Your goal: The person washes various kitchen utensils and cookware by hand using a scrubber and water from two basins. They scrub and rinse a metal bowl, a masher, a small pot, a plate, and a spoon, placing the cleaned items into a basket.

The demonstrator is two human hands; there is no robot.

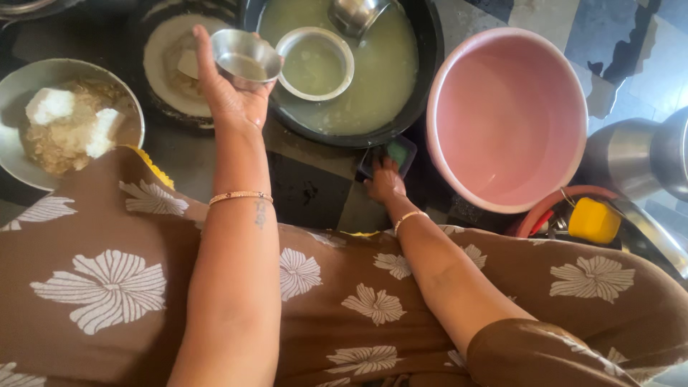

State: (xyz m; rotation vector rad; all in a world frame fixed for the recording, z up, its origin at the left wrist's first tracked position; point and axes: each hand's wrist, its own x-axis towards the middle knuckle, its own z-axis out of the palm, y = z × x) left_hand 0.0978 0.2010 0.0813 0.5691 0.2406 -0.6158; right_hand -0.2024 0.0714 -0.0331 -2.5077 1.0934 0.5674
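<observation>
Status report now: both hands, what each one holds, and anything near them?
Left hand holds small steel bowl. Right hand on green scrubber. Black basin of cloudy water just ahead.

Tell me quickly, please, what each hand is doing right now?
Left hand: closed around a small steel bowl.
Right hand: fingers on a green scrub pad; grip unclear.

You had no labels, signs or screens before you. The only possible package was a yellow container (593,220) at your right, inside a red-rimmed basket (545,204).

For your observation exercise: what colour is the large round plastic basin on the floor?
Pink, inside and out: the large round plastic basin, seen best in the head view.
</observation>
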